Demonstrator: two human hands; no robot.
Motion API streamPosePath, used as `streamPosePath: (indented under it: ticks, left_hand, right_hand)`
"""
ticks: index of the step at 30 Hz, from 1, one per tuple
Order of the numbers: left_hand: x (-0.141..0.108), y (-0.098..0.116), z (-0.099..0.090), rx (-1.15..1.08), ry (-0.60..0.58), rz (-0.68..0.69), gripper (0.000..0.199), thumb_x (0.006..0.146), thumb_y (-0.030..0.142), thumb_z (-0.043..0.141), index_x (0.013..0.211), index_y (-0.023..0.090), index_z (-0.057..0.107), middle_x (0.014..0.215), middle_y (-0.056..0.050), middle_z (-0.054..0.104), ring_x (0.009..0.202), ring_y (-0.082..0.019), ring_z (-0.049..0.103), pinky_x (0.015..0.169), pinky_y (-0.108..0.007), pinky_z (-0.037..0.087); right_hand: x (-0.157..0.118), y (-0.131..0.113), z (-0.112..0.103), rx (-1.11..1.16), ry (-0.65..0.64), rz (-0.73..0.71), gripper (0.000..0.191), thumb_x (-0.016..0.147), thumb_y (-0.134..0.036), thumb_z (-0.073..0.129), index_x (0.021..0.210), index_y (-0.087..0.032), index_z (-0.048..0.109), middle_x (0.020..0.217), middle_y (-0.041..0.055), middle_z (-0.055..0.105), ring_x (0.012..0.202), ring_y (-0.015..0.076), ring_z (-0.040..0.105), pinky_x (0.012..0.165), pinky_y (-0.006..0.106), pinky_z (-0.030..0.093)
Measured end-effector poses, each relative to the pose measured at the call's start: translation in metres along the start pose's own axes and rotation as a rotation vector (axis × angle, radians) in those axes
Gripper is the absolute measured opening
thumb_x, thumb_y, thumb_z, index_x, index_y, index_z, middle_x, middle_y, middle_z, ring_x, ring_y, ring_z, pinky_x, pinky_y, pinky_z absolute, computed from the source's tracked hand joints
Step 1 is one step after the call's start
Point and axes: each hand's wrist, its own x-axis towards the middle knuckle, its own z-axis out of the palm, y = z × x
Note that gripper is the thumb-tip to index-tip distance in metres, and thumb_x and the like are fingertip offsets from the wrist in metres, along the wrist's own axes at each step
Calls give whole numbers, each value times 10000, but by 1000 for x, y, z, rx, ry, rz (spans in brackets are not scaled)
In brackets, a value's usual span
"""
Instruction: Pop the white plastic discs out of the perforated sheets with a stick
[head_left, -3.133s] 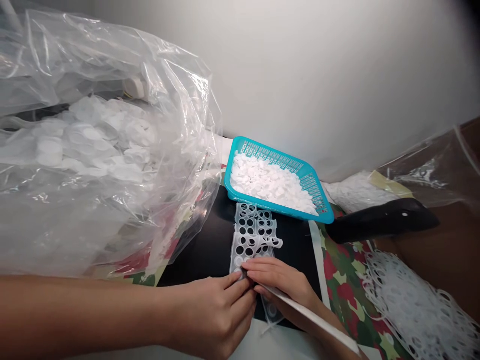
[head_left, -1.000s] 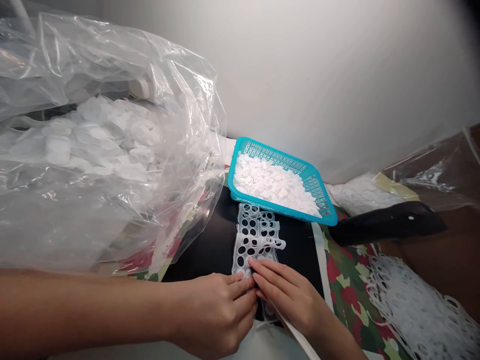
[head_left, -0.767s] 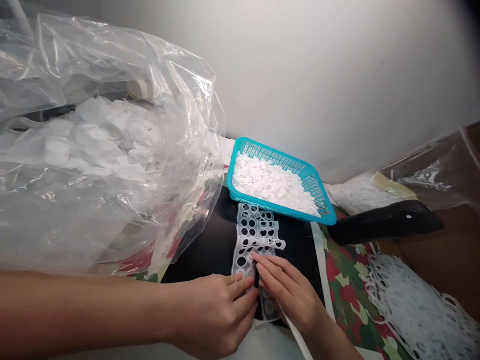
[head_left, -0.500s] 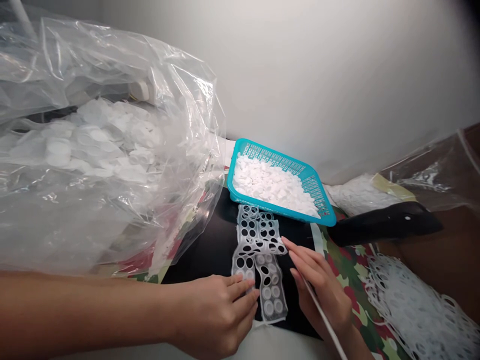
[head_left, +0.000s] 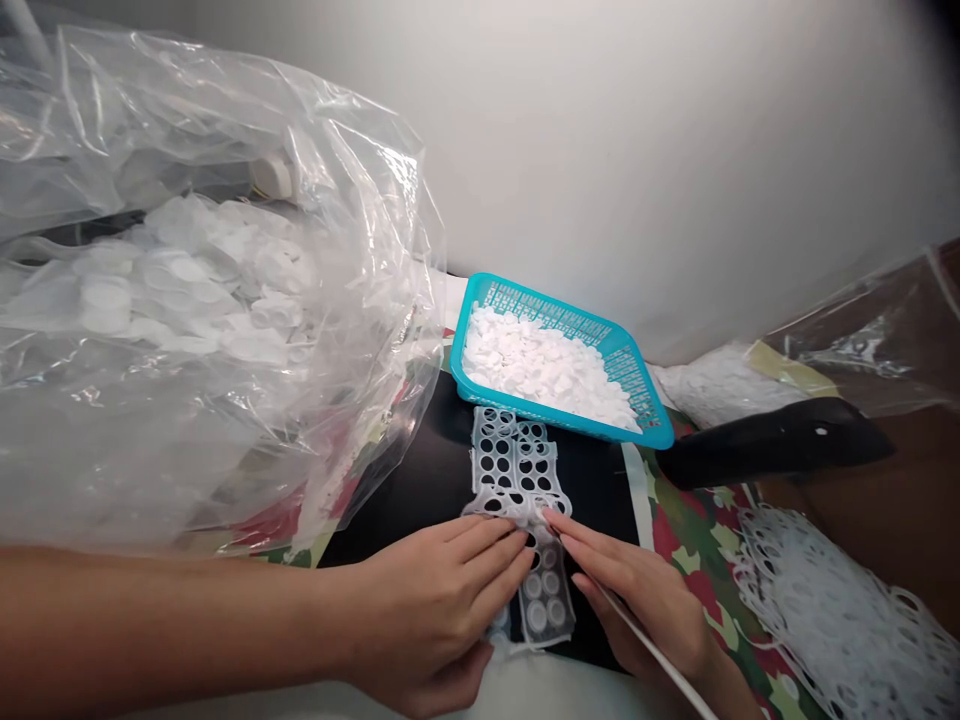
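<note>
Two translucent, rubbery strips (head_left: 551, 600) punched with round holes lie side by side on a black board (head_left: 397, 480). White discs still fill some holes at their near ends; farther up, the holes are open. My left hand (head_left: 442, 600) rests over the left strip, fingers stretched out, fingertips near the strips' middle. Between the fingers of my right hand (head_left: 652, 605) is a thin white stick (head_left: 652, 650), slanting down to the right. Its tip is by the right strip, next to my left fingertips, where the exact contact is hidden.
Behind the strips stands a blue basket (head_left: 577, 432) heaped with small white pieces. A large clear plastic bag (head_left: 360, 330) of translucent discs fills the left. At right are a black curved object (head_left: 780, 440) and a pile of holed strips (head_left: 847, 600).
My left hand has moved up and right along the strips. My right hand has shifted slightly left and down with the stick, bringing the fingertips of both hands close together.
</note>
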Motion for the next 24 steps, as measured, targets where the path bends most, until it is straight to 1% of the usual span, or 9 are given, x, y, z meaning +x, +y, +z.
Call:
streamPosePath:
  ticks: [4, 8, 13, 17, 24]
  left_hand:
    - [-1, -1, 1, -18, -11, -30, 585, 847, 310, 482, 1314, -42, 493, 1358, -220, 514, 1312, -362, 426, 1169, -417, 241]
    - [-2, -1, 1, -50, -31, -45, 579, 860, 311, 468, 1331, -25, 480, 1351, -214, 514, 1343, -380, 379, 1156, -454, 260]
    - [-1, -1, 0, -65, -35, -42, 551, 845, 303, 492, 1300, -6, 516, 1291, -186, 556, 1310, -389, 412, 1132, -461, 309]
    - [0, -2, -1, -50, -37, -23, 503, 837, 301, 508, 1229, -8, 574, 1235, -172, 582, 1272, -398, 446, 1142, -465, 290]
    - [0, -2, -3, -42, -44, -24, 503, 843, 298, 492, 1239, -3, 573, 1227, -168, 585, 1268, -383, 454, 1154, -455, 273]
  right_hand:
    - [1, -1, 0, -32, -27, 2, 351, 922, -77, 479, 1270, -110, 510, 1252, 172, 646, 1154, 192, 636, 894, 258, 577]
    - [6, 2, 5, -78, -49, -42, 301, 926, -62, 476, 1218, -87, 544, 1196, 195, 672, 1088, 196, 672, 868, 283, 593]
    - [13, 4, 6, -104, -75, -97, 248, 911, -58, 518, 1151, -58, 582, 1126, 197, 699, 1027, 223, 685, 847, 331, 604]
    - [13, 5, 5, -112, -97, -112, 238, 915, -74, 528, 1145, -70, 590, 1139, 186, 696, 1003, 222, 683, 831, 338, 607]
    - [7, 9, 11, -125, -98, -89, 245, 930, -96, 520, 1168, -105, 575, 1177, 179, 682, 1020, 222, 668, 813, 344, 596]
